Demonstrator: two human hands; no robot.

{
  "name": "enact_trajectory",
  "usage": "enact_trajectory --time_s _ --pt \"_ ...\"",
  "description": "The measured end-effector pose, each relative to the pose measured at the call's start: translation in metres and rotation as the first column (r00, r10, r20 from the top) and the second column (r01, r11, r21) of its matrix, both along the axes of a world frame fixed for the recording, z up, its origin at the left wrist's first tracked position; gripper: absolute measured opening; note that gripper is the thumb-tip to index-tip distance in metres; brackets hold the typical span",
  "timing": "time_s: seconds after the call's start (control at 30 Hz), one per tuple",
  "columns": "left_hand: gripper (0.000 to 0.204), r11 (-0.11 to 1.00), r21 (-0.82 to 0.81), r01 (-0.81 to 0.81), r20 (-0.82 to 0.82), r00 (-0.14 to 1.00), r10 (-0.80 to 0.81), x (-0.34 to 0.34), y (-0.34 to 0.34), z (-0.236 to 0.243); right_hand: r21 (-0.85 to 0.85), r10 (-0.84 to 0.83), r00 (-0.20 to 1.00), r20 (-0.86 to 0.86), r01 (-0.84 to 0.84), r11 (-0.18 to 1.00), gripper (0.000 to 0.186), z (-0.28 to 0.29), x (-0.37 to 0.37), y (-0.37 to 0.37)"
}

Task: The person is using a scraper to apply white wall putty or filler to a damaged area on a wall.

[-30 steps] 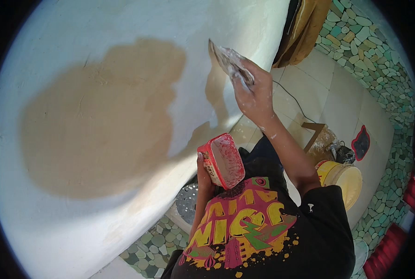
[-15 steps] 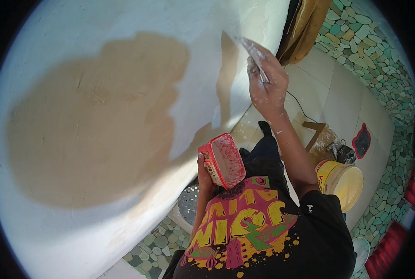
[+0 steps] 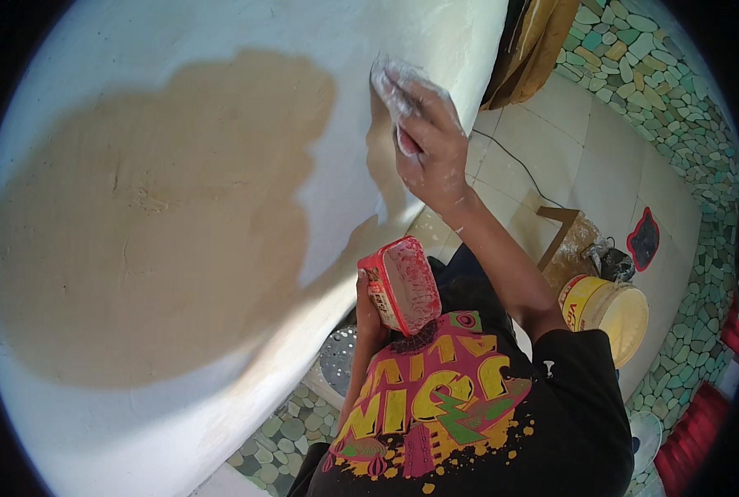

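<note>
My right hand (image 3: 435, 157) is up at the pale wall (image 3: 349, 132), fingers closed round a flat putty scraper (image 3: 392, 93) smeared with white. The scraper lies against or very close to the wall surface; its handle, if any, is hidden by the fingers. White specks dot my hand and wrist. Low in front of my chest, my left hand (image 3: 368, 319) grips a red plastic tub (image 3: 382, 291) by its left side. The tub is tilted, and pinkish-white paste coats its inside.
Brown sheet material (image 3: 535, 58) hangs at the wall's far end. To the right stand a yellow bucket (image 3: 583, 308), a brown angled frame (image 3: 558, 228) and a dark red-rimmed piece (image 3: 643, 238). A thin cord (image 3: 514, 157) crosses the tiles. A speckled grey stool top (image 3: 336, 360) is below left.
My right hand has moved left onto the wall, and the scraper has turned from edge-on to flatter against it. The left hand and tub have barely shifted.
</note>
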State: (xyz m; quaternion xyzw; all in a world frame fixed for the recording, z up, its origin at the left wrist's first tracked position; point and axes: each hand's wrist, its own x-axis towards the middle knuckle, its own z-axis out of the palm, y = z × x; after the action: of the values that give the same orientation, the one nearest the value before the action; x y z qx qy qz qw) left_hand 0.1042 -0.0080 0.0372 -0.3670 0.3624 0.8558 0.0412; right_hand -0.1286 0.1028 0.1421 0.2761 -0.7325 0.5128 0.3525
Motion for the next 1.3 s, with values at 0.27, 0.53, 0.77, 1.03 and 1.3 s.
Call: enact_trajectory --time_s 0.27,0.53,0.77,1.03,1.3 --pt "0.06 1.0 0.027 0.008 -0.004 1.0 -0.008 -0.002 -0.002 -0.003 -0.247 0.121 0.991 0.051 -0.105 0.963 0.04 0.002 -0.019 0.007" --pt "0.062 0.999 0.029 0.038 0.028 0.999 -0.039 -0.005 -0.002 -0.002 -0.451 0.292 0.929 0.226 -0.166 0.877 0.047 0.015 -0.004 0.023" --pt "0.068 0.997 -0.014 0.071 0.022 0.997 -0.071 -0.005 -0.001 -0.013 -0.243 0.315 0.911 0.266 -0.253 0.936 0.04 0.019 0.016 0.022" --pt "0.062 1.0 0.026 0.01 -0.024 1.0 -0.009 -0.006 0.002 -0.006 -0.462 0.329 0.852 0.407 -0.118 0.879 0.033 0.02 -0.025 0.043" --pt "0.06 0.996 0.001 -0.094 -0.004 0.996 0.094 -0.002 0.001 -0.007 -0.149 0.058 0.988 0.145 -0.036 0.988 0.037 0.0 -0.012 0.028"
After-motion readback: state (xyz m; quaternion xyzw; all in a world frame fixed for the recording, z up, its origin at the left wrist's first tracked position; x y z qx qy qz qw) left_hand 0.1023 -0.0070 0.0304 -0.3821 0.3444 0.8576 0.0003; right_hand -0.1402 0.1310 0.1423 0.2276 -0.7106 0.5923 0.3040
